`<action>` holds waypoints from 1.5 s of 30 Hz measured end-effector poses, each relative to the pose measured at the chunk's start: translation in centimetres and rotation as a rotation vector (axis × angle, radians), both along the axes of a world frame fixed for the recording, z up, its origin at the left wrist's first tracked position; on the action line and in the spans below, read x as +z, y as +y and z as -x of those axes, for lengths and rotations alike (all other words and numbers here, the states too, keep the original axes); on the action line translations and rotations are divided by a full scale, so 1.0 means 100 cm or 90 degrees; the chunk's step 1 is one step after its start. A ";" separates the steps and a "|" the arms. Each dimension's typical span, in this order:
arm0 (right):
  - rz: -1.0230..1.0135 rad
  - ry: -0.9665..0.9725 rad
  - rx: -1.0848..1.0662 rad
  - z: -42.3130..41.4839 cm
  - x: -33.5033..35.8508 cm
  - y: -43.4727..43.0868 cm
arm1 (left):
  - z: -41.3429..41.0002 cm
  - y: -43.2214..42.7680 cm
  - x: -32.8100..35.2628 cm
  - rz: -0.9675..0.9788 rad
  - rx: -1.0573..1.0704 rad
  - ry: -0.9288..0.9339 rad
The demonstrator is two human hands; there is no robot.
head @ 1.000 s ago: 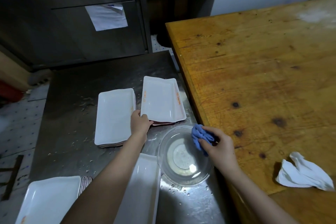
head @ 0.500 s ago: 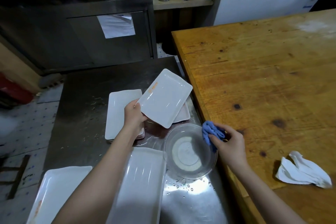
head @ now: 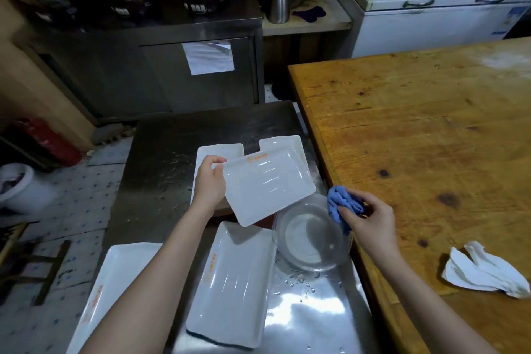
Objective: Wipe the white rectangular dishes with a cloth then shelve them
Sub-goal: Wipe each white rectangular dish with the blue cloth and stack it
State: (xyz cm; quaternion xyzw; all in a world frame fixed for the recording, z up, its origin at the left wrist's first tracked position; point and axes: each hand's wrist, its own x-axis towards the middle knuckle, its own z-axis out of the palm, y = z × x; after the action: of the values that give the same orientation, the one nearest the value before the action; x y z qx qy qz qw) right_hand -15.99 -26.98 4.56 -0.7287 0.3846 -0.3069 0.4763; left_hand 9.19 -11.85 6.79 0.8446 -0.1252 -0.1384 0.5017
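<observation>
1. The left hand [head: 209, 181] pinches the short edge of a white rectangular dish [head: 267, 187], thumb on top and fingers curled under. A second ago that hand was only taking hold of this dish's corner as it lay on the far right stack [head: 287, 142]. Now the dish is lifted clear and tilted, brought closer in, with its near corner hanging over the clear bowl [head: 310, 241].

2. The right hand [head: 370, 218] keeps a bunched blue cloth [head: 343, 204] gripped in curled fingers. It has barely moved and hovers at the bowl's right rim, just beside the dish but not touching it.

3. In my judgement the pick-up is done and the wipe is about to start, since dish and cloth are drawing together. Shelving has not begun for this one.

4. The dish is shallow, glossy and rigid, with a raised rim, rounded corners and orange print near one end. Pale streaks cross its face; these may be water or only glare.

5. The cloth looks soft and wrinkled. The bowl is round, transparent and thin-walled.

6. More dishes wait on the steel counter [head: 161, 158], which is dull, scuffed and beaded with droplets near the bowl: the far left stack [head: 218, 152] and two near dishes [head: 232, 284] [head: 123, 282].

7. To the right stands a worn wooden table [head: 416, 138] with dark knots, bearing a crumpled white rag [head: 485, 273].
</observation>
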 end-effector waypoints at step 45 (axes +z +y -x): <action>0.102 -0.062 0.128 -0.074 0.023 0.070 | 0.067 0.025 0.041 -0.019 -0.113 -0.162</action>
State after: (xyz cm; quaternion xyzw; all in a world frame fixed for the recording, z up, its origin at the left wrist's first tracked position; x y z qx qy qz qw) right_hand -8.60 -19.93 6.87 -0.7838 0.2601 -0.3222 0.4629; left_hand 2.53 -9.36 10.85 0.8482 -0.2599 -0.0755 0.4553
